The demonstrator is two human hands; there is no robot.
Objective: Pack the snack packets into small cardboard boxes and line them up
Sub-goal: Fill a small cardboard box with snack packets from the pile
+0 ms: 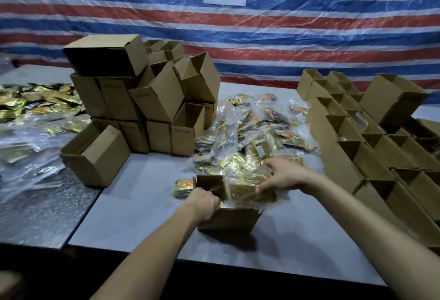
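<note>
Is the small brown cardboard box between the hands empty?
No: gold foil snack packets sit inside the cardboard box that the left hand grips.

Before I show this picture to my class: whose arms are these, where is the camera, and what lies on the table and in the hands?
No machine here: a person works with bare hands. The one camera sits on their head, looking forward and down, so the arms are their own. The left hand grips the rim of an open small cardboard box on the grey table. The right hand holds gold snack packets at the box's mouth. Behind lies a heap of packets; a stack of boxes stands to the left, rows of open boxes to the right.
</note>
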